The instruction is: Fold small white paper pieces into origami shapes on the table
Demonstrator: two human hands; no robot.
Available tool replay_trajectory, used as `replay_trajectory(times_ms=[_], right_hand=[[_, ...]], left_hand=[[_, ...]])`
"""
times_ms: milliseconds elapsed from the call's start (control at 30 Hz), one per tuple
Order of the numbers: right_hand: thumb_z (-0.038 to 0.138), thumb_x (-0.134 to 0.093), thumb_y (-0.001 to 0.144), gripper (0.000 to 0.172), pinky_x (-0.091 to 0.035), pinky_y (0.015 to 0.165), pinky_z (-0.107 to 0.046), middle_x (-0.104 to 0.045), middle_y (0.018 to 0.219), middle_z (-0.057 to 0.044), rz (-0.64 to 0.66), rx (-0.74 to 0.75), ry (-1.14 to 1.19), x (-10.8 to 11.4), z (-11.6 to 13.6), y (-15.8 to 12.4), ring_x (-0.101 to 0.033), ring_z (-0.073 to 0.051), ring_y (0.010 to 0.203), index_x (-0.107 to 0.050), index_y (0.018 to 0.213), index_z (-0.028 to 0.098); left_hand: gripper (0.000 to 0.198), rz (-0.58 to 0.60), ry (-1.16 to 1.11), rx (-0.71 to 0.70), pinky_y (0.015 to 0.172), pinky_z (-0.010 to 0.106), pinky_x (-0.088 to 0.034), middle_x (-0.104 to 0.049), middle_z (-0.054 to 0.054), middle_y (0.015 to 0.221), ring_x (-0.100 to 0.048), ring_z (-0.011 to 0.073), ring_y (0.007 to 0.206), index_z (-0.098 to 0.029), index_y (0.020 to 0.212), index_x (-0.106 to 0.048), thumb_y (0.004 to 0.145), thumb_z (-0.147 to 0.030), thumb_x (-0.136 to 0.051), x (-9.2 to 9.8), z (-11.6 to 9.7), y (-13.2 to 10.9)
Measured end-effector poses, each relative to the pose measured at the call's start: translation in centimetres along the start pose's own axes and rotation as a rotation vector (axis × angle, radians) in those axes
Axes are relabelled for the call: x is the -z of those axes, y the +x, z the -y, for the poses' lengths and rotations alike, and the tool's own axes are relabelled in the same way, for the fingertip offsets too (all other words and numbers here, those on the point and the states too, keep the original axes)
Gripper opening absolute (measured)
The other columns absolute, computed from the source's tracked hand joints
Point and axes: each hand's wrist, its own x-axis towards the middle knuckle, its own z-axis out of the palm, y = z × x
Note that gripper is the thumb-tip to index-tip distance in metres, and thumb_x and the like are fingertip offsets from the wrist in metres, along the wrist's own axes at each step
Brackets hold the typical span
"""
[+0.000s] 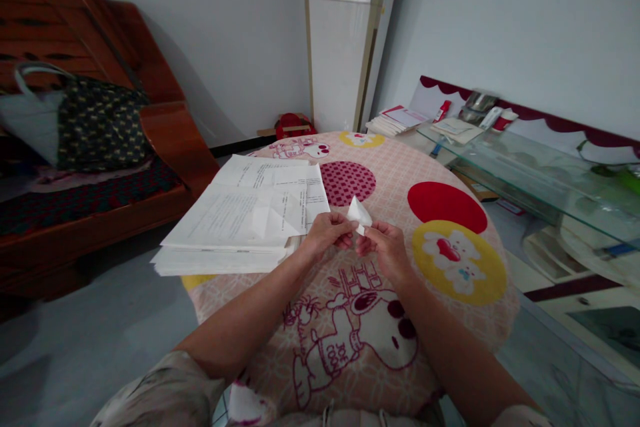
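A small piece of folded white paper [359, 211] is held up over the middle of the round table, its pointed top facing away from me. My left hand [330, 229] pinches its left side between thumb and fingers. On the other side, my right hand [383, 243] grips the lower right corner, where a small white flap shows. Just left of my left hand lies a stack of printed sheets [225, 213], with a loose white folded piece [270, 220] on top of it. The exact folds between my fingertips are hidden.
A patterned cloth [450, 197] covers the round table. To the right stands a glass-topped cabinet [530, 167] with papers, a red bottle [443, 111] and a cup. A wooden bench [175, 140] with bags is at left; a tall air conditioner [340, 47] stands behind.
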Motion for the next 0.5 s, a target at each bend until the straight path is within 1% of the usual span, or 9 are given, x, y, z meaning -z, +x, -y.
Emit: replay_trajectory(times_ms=[100, 200, 267, 333, 400, 500], right_hand=[[0.037, -0.073, 0.07, 0.021, -0.052, 0.044, -0.025, -0.071, 0.061, -0.003, 0.047, -0.005, 0.036, 0.1, -0.2, 0.1, -0.062, -0.014, 0.043, -0.068, 0.067, 0.017], [0.04, -0.075, 0.07, 0.025, -0.053, 0.045, -0.025, -0.071, 0.062, -0.004, 0.059, -0.013, 0.033, 0.0, -0.5, 0.2, -0.063, -0.014, 0.045, -0.068, 0.069, 0.016], [0.044, -0.075, 0.07, 0.028, -0.053, 0.044, -0.025, -0.071, 0.06, -0.004, 0.063, -0.022, 0.038, -0.2, -0.5, 0.2, -0.063, -0.015, 0.045, -0.068, 0.068, 0.016], [0.05, -0.074, 0.071, 0.034, -0.053, 0.045, -0.027, -0.071, 0.061, -0.005, 0.067, -0.031, 0.056, -0.4, -0.5, 0.2, -0.064, -0.016, 0.045, -0.067, 0.068, 0.016], [0.054, -0.072, 0.072, 0.038, -0.055, 0.047, -0.028, -0.071, 0.062, -0.006, 0.062, -0.033, 0.057, -0.5, -0.3, 0.1, -0.064, -0.017, 0.047, -0.066, 0.069, 0.016], [0.048, -0.077, 0.067, 0.033, -0.055, 0.05, -0.029, -0.072, 0.064, -0.004, 0.026, -0.024, 0.006, -0.6, -0.2, 0.0, -0.065, -0.016, 0.048, -0.067, 0.071, 0.017]], left_hand=[[0.024, -0.024, -0.129, 0.03, 0.046, 0.021, -0.045, -0.065, 0.004, 0.061, -0.059, 0.0105, 0.049, -0.011, 0.073, -0.06, 0.072, -0.026, -0.08, -0.2, 0.4, 0.1], [0.029, -0.113, -0.305, 0.019, 0.047, 0.02, -0.042, -0.063, 0.0, 0.06, -0.056, 0.0084, 0.048, -0.015, 0.081, -0.056, 0.066, -0.018, -0.081, -0.7, 0.8, 0.1], [0.034, -0.183, -0.369, -0.014, 0.047, 0.019, -0.041, -0.06, -0.004, 0.059, -0.053, 0.0074, 0.047, -0.017, 0.085, -0.053, 0.065, -0.014, -0.081, -1.2, 1.1, 0.2], [0.039, -0.247, -0.386, -0.048, 0.049, 0.02, -0.041, -0.058, -0.006, 0.059, -0.052, 0.0073, 0.048, -0.018, 0.09, -0.053, 0.064, -0.012, -0.08, -1.5, 1.2, 0.1], [0.048, -0.285, -0.381, -0.072, 0.05, 0.021, -0.041, -0.056, -0.008, 0.061, -0.052, 0.0076, 0.049, -0.018, 0.101, -0.053, 0.062, -0.012, -0.081, -1.7, 1.2, 0.1], [0.067, -0.273, -0.331, -0.116, 0.056, 0.023, -0.044, -0.055, -0.009, 0.063, -0.055, 0.0086, 0.054, -0.018, 0.119, -0.051, 0.06, -0.014, -0.082, -1.9, 1.1, -0.2]])
